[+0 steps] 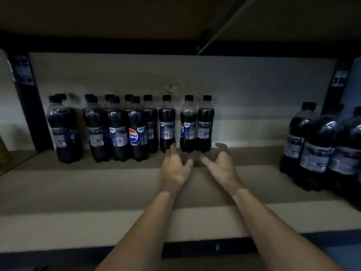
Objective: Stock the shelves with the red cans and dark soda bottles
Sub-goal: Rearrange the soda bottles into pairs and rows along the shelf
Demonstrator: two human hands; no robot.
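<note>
Several dark soda bottles with black caps and blue labels stand upright along the back of a pale wooden shelf [97, 192], from the left toward the middle. Closest to my hands are a single bottle [166, 124] and a pair of bottles [197, 125]. My left hand [174, 167] and my right hand [221, 165] reach into the shelf, palms facing each other, fingers relaxed and empty. The left fingertips lie just in front of the single bottle's base. The right fingertips are just right of the pair. No red cans are in sight.
A group of larger dark bottles [320, 151] stands at the shelf's right end. Black uprights [27, 106] frame both sides, and an upper shelf board [117, 20] hangs overhead. A greenish object [4, 151] shows at the far left edge.
</note>
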